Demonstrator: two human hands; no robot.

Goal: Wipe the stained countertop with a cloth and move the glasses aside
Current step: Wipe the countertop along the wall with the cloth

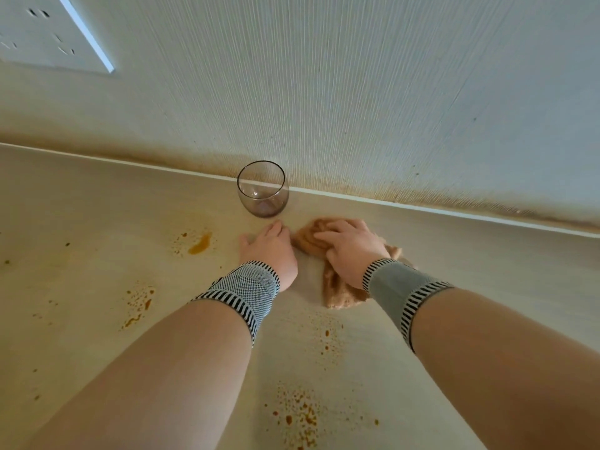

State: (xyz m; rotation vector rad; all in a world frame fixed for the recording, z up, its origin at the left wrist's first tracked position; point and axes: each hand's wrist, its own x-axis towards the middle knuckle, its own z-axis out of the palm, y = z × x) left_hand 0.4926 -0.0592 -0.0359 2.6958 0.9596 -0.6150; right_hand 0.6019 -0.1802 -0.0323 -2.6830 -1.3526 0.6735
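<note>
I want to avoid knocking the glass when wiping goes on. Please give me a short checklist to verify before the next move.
1. Tan fluffy cloth under the right hand: ok.
2. Left hand flat on the beige countertop, holding nothing: ok.
3. Clear round stemless glass upright: ok.
4. Glass moved aside: not ok, it stands just beyond the left hand.
5. Orange-brown stains wiped: not ok.
6. Cloth damp: cannot tell.

Pale countertop with orange stains, an upright glass by the wall, a tan cloth.
</note>
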